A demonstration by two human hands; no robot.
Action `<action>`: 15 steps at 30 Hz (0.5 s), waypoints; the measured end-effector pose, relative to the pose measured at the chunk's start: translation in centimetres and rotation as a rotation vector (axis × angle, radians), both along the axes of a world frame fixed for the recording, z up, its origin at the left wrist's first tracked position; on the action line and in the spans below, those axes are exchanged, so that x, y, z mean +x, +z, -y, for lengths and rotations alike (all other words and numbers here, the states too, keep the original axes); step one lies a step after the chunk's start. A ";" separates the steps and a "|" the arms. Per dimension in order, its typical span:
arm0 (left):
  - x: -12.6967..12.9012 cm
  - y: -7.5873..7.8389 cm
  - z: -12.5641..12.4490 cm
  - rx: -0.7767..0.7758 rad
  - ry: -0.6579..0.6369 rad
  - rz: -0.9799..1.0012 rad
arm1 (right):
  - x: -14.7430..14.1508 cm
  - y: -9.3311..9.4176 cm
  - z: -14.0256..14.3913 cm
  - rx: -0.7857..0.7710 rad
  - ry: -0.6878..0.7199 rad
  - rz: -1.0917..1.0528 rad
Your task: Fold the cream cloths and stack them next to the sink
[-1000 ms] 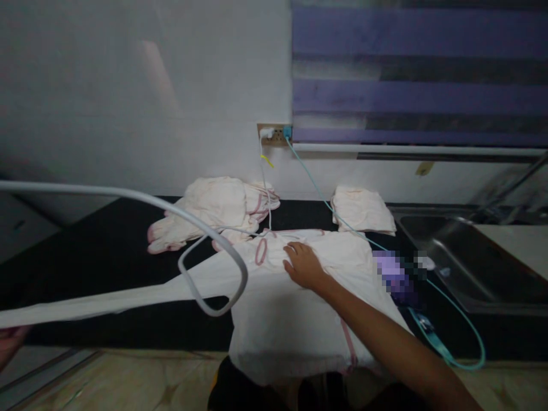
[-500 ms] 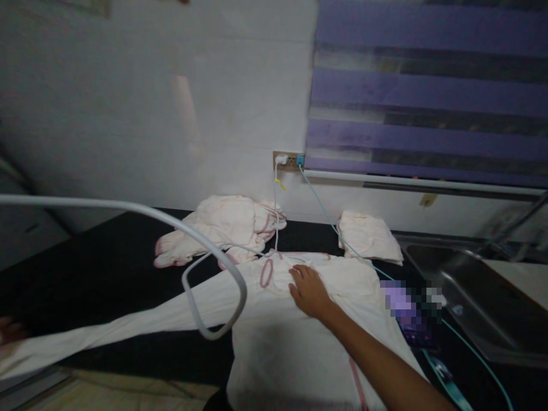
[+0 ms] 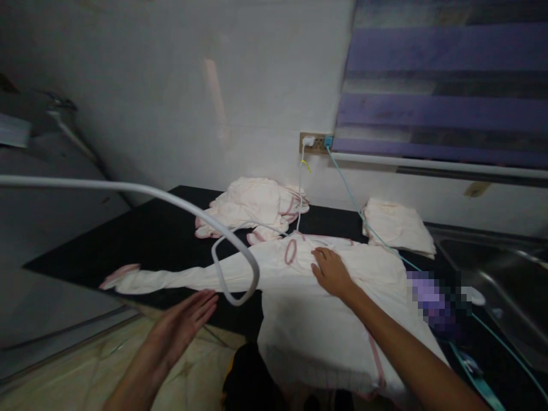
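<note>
1. Spread flat across the black counter [image 3: 141, 234]: a white garment [image 3: 325, 308] with pink trim, body hanging a little over the near edge, one long sleeve [image 3: 171, 278] stretched out to the left, ending in a pink cuff.
2. Right hand [image 3: 331, 273] pressed palm-down on the garment, just below its pink-edged neckline, fingers open and flat, gripping nothing.
3. Left hand [image 3: 184, 322] held open in the air, fingers straight and close together, just in front of the garment's sleeve near the counter's edge; not touching the cloth, holding nothing.
4. Looping in from the left, across the sleeve: a thick white cable [image 3: 222, 234], close to the camera, curving back toward the garment's collar.
5. Behind the garment, toward the wall: a loose heap of similar white clothes [image 3: 252, 205] with pink edging.
6. Behind the garment to the right: a folded white stack [image 3: 398, 225].
7. On the wall above the garment: a power socket [image 3: 315, 142] with a white plug and a teal plug; thin teal cord [image 3: 355, 205] running down past the folded stack.
8. Right of the garment: a blurred purple patch, then a steel sink [image 3: 492, 285].
</note>
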State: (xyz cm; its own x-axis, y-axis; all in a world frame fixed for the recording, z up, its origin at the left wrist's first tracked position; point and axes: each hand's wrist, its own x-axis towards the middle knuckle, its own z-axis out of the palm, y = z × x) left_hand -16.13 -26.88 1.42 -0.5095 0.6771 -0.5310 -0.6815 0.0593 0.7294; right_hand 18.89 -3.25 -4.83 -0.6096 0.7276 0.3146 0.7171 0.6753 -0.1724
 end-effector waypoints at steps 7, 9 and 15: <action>4.4 -0.6 -2.0 0.218 -0.087 0.285 | 0.0 0.1 0.1 0.003 0.011 -0.003; 4.9 -0.4 -3.9 0.230 -0.037 0.331 | 0.0 0.1 0.1 -0.002 0.010 -0.006; 5.2 -0.2 -7.2 0.251 0.134 0.229 | 0.0 0.0 0.0 0.000 0.004 -0.006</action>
State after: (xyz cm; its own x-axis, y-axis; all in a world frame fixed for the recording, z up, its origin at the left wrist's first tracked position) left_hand -10.91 -19.65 1.17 -0.4897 0.7362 -0.4672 -0.8186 -0.2036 0.5371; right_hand 18.90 -3.23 -4.85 -0.6106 0.7253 0.3180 0.7135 0.6781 -0.1763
